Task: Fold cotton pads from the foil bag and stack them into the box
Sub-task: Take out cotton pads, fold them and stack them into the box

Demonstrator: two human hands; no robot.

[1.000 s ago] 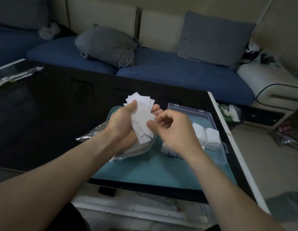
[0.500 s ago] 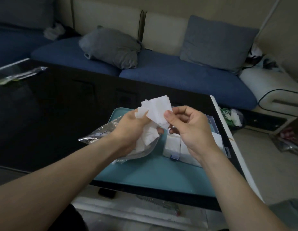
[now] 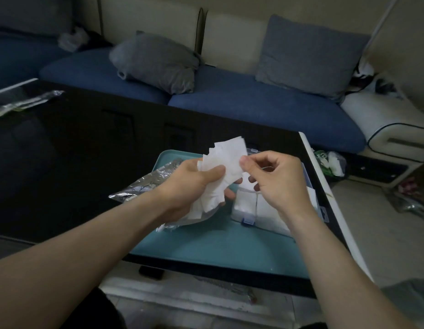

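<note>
- At mid-frame, the left hand (image 3: 189, 184) has its grip clenched round a fanned bunch of cotton pads (image 3: 220, 172); its fingers are mostly hidden behind them.
- Just right, the right hand (image 3: 275, 179) pinches the top pad's edge.
- Below it, the clear box (image 3: 247, 210) of stacked pads is largely covered by that hand.
- Left of centre, the foil bag (image 3: 149, 184) lies partly behind the left wrist.
- Both rest on a teal mat (image 3: 218, 245) on the dark bench (image 3: 75, 162).

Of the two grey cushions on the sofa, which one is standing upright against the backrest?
The right grey cushion stands upright against the backrest; the left grey cushion lies slumped on the blue seat.
</note>
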